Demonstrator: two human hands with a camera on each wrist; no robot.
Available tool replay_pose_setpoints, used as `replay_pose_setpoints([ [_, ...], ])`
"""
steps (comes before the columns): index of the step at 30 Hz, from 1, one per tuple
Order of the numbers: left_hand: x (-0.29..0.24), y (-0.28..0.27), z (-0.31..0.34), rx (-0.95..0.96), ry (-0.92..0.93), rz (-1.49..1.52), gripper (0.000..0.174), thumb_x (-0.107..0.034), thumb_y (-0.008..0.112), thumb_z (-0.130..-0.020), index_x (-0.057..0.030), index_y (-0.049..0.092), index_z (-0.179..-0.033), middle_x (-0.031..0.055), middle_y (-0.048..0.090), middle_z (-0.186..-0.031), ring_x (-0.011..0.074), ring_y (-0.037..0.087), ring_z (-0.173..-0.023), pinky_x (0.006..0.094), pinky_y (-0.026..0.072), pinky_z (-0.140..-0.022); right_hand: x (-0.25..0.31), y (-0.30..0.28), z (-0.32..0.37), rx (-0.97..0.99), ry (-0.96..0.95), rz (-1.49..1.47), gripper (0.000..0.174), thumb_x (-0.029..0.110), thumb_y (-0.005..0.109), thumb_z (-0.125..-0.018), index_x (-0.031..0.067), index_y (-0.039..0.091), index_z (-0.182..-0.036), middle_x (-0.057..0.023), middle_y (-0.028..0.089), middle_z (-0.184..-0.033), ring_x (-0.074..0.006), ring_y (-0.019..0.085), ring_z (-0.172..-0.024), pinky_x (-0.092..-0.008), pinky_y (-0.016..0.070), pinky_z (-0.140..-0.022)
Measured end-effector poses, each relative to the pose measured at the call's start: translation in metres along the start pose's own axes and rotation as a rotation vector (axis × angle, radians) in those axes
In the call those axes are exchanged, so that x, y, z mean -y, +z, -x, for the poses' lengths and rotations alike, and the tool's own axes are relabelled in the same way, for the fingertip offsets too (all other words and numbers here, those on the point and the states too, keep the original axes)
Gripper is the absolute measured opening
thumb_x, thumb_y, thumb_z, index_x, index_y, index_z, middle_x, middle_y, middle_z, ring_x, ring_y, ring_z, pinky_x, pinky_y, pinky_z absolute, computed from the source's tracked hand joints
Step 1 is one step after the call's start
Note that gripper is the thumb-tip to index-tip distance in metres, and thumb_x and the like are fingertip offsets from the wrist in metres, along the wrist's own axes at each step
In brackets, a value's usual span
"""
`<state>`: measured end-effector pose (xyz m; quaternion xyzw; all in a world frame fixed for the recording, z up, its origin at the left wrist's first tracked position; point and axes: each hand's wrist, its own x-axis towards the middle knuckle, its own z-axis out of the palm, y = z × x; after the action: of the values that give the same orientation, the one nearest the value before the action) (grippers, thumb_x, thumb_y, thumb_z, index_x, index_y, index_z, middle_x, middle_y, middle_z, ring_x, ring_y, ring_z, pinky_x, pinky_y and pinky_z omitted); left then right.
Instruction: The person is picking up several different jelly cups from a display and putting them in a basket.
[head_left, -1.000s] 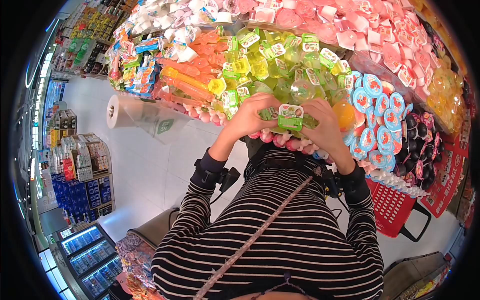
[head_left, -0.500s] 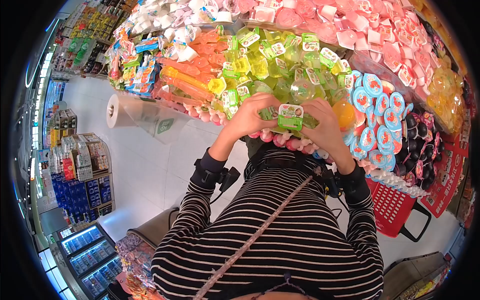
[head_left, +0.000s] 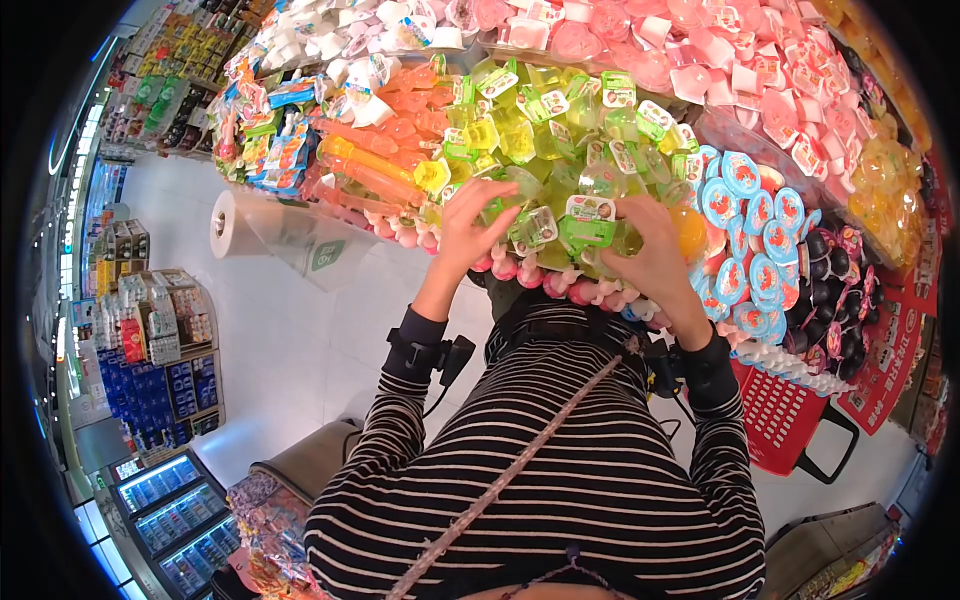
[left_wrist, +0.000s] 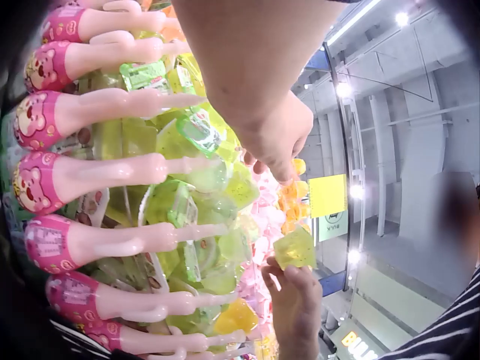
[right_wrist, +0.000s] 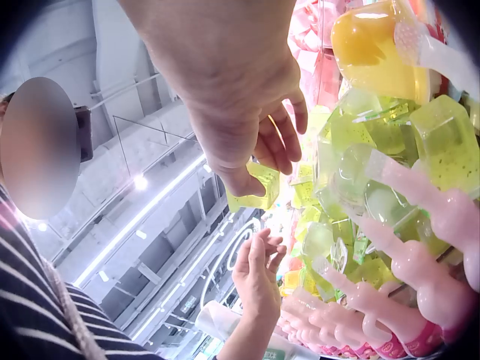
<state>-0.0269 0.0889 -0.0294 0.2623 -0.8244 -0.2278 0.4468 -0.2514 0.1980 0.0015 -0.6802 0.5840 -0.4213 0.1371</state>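
My right hand (head_left: 655, 250) pinches a green jelly cup (head_left: 588, 222) with a printed label, held up over the front of the green jelly pile (head_left: 550, 130). In the left wrist view, the yellow-green jelly cup (left_wrist: 295, 249) stands above the fingertips of the right hand (left_wrist: 296, 300). To its left, my left hand (head_left: 470, 225) hovers over the pile's front edge, thumb and fingers apart. Seen from the right wrist, the left hand (right_wrist: 259, 274) has loosely bent fingers with nothing between them. Another labelled green cup (head_left: 533, 230) shows between the hands.
Pink bottle-shaped jellies (left_wrist: 105, 169) line the display's front edge. Orange jelly sticks (head_left: 370, 165) lie left of the pile, blue-lidded cups (head_left: 765, 215) right, pink cups (head_left: 720, 60) behind. A plastic bag roll (head_left: 235, 225) hangs at left; a red basket (head_left: 785, 415) stands at lower right.
My left hand has let go of the green jelly cup and moved left, its fingers spreading. The right hand keeps the cup in nearly the same place.
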Motion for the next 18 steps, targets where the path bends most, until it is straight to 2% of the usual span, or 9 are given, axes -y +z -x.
replay_pose_setpoints([
  [4,0.005,0.001,0.004,-0.014,-0.01,-0.026,0.023,0.003,0.065,-0.071,-0.0011,0.062,-0.093,0.0098,0.065,-0.085,0.024,0.061,-0.077,0.0317,0.0469,-0.07,-0.002,-0.013,-0.002,-0.019,0.037,0.026,0.036,0.013,0.07,-0.061,0.0038,0.058,-0.093,-0.0089,0.057,-0.09,-0.0283,0.054,-0.089,-0.0371,0.0429,-0.079],
  [6,0.004,0.002,0.004,0.0,-0.011,-0.022,0.022,0.003,0.064,-0.072,-0.0012,0.063,-0.094,0.0099,0.065,-0.084,0.0233,0.062,-0.077,0.0312,0.0471,-0.07,0.0,-0.026,-0.007,-0.017,0.144,0.087,0.034,0.012,0.07,-0.062,0.0033,0.057,-0.092,-0.01,0.056,-0.085,-0.0288,0.054,-0.085,-0.0369,0.0435,-0.076],
  [9,0.004,0.003,0.003,0.025,-0.035,-0.023,0.022,0.004,0.063,-0.073,-0.0011,0.063,-0.094,0.0098,0.065,-0.084,0.0225,0.062,-0.077,0.0309,0.0472,-0.07,-0.011,-0.046,-0.016,-0.128,0.076,0.073,0.031,0.011,0.07,-0.064,0.0025,0.056,-0.09,-0.0113,0.055,-0.081,-0.0289,0.055,-0.082,-0.0357,0.0435,-0.073],
  [10,0.004,0.003,0.003,0.027,-0.031,-0.018,0.022,0.004,0.063,-0.073,-0.0011,0.063,-0.094,0.0098,0.065,-0.084,0.0225,0.062,-0.077,0.0309,0.0472,-0.07,-0.016,-0.054,-0.02,-0.132,0.078,0.079,0.031,0.011,0.07,-0.064,0.0025,0.056,-0.09,-0.0113,0.055,-0.081,-0.0289,0.055,-0.082,-0.0357,0.0435,-0.073],
  [12,0.004,0.003,0.003,0.053,-0.042,-0.017,0.023,0.004,0.062,-0.073,-0.0011,0.063,-0.095,0.0095,0.065,-0.084,0.0218,0.062,-0.077,0.0304,0.0472,-0.071,-0.026,-0.07,-0.027,-0.175,0.093,0.31,0.031,0.011,0.07,-0.066,0.0012,0.057,-0.092,-0.0118,0.056,-0.082,-0.0274,0.056,-0.081,-0.034,0.0437,-0.073],
  [18,0.004,0.004,0.002,0.083,-0.053,0.019,0.023,0.003,0.061,-0.073,-0.0013,0.063,-0.096,0.0093,0.065,-0.084,0.0217,0.062,-0.077,0.0304,0.0469,-0.071,-0.04,-0.101,-0.043,-0.286,0.213,0.31,0.029,0.016,0.071,-0.071,0.0001,0.06,-0.093,-0.0115,0.061,-0.087,-0.0238,0.059,-0.083,-0.0331,0.0454,-0.074],
])
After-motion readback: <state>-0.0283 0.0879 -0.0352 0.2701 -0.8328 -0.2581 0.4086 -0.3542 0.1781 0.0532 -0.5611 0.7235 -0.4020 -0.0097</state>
